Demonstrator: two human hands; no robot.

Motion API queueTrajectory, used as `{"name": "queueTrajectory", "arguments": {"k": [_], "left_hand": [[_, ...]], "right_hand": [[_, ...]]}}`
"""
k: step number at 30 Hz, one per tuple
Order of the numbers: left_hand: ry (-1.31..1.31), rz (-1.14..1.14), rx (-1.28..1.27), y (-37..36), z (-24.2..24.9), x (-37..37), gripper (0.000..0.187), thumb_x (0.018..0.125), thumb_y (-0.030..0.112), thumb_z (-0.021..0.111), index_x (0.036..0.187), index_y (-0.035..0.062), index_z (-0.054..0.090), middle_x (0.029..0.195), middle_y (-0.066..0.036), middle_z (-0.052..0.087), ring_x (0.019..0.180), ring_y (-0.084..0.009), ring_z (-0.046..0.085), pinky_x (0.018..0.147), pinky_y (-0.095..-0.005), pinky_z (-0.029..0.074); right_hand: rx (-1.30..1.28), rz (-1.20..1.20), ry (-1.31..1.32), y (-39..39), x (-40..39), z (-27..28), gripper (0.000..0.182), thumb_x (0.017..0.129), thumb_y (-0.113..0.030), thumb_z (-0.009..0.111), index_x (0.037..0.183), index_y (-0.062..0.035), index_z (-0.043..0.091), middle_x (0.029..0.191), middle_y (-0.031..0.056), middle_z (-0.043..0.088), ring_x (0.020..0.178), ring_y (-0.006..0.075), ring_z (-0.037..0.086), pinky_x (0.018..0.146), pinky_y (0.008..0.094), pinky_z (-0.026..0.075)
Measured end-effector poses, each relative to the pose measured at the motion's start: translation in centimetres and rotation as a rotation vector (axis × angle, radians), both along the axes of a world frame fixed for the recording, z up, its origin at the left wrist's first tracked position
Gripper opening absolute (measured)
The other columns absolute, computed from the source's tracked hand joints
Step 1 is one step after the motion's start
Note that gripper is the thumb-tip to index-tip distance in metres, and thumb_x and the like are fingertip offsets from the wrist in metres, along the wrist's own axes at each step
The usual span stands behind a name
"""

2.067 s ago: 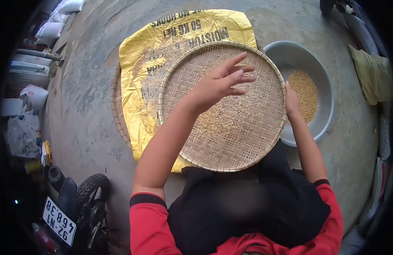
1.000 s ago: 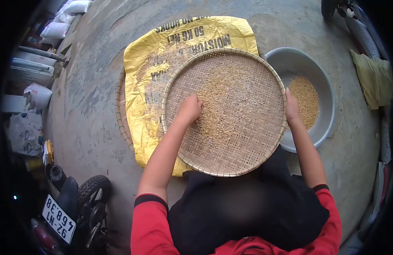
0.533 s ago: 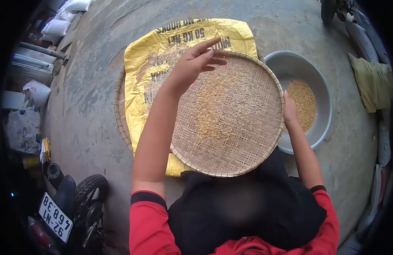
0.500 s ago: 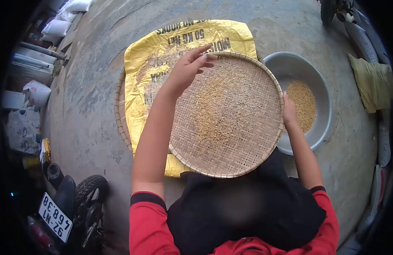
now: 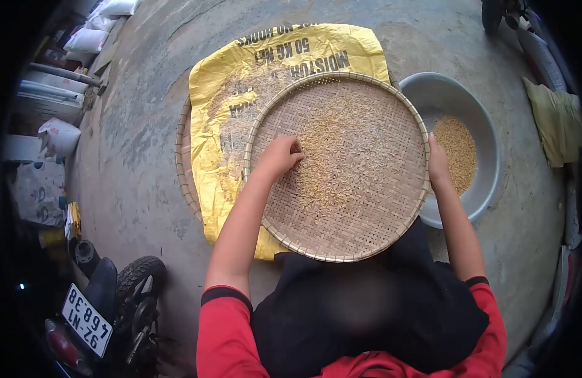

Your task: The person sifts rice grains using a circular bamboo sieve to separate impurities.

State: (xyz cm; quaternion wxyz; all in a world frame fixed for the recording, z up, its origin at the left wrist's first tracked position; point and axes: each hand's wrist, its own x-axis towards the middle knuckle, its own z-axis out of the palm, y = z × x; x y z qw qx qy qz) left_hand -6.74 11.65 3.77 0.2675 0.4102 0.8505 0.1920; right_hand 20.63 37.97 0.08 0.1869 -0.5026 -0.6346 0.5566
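A round woven bamboo winnowing tray [image 5: 366, 236] lies above my lap, with unhusked rice grains [image 5: 325, 173] and paler husks spread over its middle. My right hand [image 5: 437, 162] grips the tray's right rim, its fingers partly hidden by the edge. Over the left part of the tray is my left hand [image 5: 281, 157], its fingers curled together at the edge of the grain; whatever may be between them is hidden. Beneath the tray's far left side is a yellow printed sack [image 5: 360, 45] with scattered chaff on it.
At the right a grey metal basin [image 5: 486, 142] holds more grain [image 5: 456, 154]. Another woven tray [image 5: 185, 170] shows under the sack. A motorbike [image 5: 118, 302] stands at lower left. White bags [image 5: 86, 41] line the left wall, and a greenish sack [image 5: 555, 123] is at far right.
My left hand has come from above the tray's far rim down toward me, onto the left edge of the grain, its fingers now curled. My right hand still holds the rim.
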Motion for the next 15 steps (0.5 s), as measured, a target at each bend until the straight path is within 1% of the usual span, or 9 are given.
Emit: {"name": "queueTrajectory", "arguments": {"k": [1,2,4,8,10,12,14,15], "left_hand": [[0.064,-0.038,0.005,0.0,0.0,0.2,0.017,0.077,0.014,0.069,0.085,0.0033,0.059,0.086,-0.010,0.059,0.082,-0.0245,0.058,0.074,-0.0355,0.047],[0.065,-0.039,0.007,0.0,0.0,0.2,0.017,0.077,0.014,0.069,0.085,0.0033,0.059,0.086,-0.010,0.059,0.082,-0.0245,0.058,0.074,-0.0355,0.047],[0.099,-0.057,0.023,0.0,-0.2,0.3,0.013,0.079,0.014,0.066,0.086,0.0046,0.059,0.090,-0.012,0.058,0.086,-0.0287,0.057,0.076,-0.0377,0.046],[0.145,-0.083,0.041,-0.3,-0.7,0.8,0.012,0.082,0.013,0.062,0.090,0.0046,0.059,0.093,-0.014,0.057,0.089,-0.0313,0.056,0.078,-0.0390,0.045],[0.164,-0.037,0.018,-0.2,-0.4,1.3,0.015,0.082,0.015,0.063,0.087,0.0021,0.058,0.091,-0.014,0.058,0.092,-0.0325,0.055,0.080,-0.0407,0.045],[0.175,-0.056,-0.002,-0.3,-0.6,1.0,0.015,0.083,0.015,0.061,0.089,0.0015,0.058,0.092,-0.015,0.057,0.091,-0.0318,0.056,0.079,-0.0398,0.045],[0.185,-0.077,-0.020,0.2,-0.2,1.0,0.015,0.085,0.015,0.059,0.091,0.0010,0.058,0.094,-0.016,0.057,0.089,-0.0312,0.056,0.077,-0.0388,0.045],[0.071,0.001,0.001,0.9,0.2,1.0,0.014,0.085,0.014,0.059,0.090,0.0007,0.057,0.095,-0.014,0.058,0.086,-0.0286,0.058,0.076,-0.0368,0.046]], "right_hand": [[0.002,0.000,0.001,0.0,0.1,0.1,0.059,0.094,-0.047,0.036,0.103,0.0048,0.063,0.096,0.0156,0.064,0.090,0.0226,0.058,0.084,0.0331,0.042],[-0.016,0.010,0.014,-0.3,0.0,0.7,0.059,0.094,-0.047,0.037,0.103,0.0051,0.063,0.096,0.0155,0.064,0.091,0.0223,0.058,0.084,0.0330,0.042],[-0.035,0.017,0.027,-0.4,-0.1,1.0,0.058,0.094,-0.046,0.037,0.103,0.0054,0.062,0.097,0.0154,0.064,0.091,0.0220,0.058,0.084,0.0329,0.042],[-0.047,0.007,0.025,-0.2,-0.1,0.8,0.057,0.094,-0.045,0.038,0.103,0.0063,0.062,0.096,0.0150,0.064,0.089,0.0207,0.059,0.082,0.0324,0.043],[-0.063,-0.003,0.046,-0.6,-0.2,1.3,0.057,0.094,-0.045,0.038,0.102,0.0066,0.062,0.095,0.0150,0.064,0.088,0.0203,0.059,0.082,0.0323,0.044],[-0.034,-0.009,0.041,-1.0,-0.4,2.2,0.057,0.094,-0.044,0.038,0.102,0.0064,0.062,0.094,0.0147,0.064,0.086,0.0196,0.059,0.080,0.0320,0.045],[-0.035,-0.013,0.053,-0.9,-0.3,1.6,0.057,0.095,-0.044,0.038,0.102,0.0063,0.062,0.094,0.0147,0.064,0.085,0.0195,0.060,0.080,0.0320,0.045],[-0.037,-0.014,0.064,-0.7,-0.3,1.4,0.057,0.095,-0.044,0.037,0.102,0.0063,0.062,0.094,0.0148,0.064,0.085,0.0193,0.060,0.080,0.0320,0.045]]}}
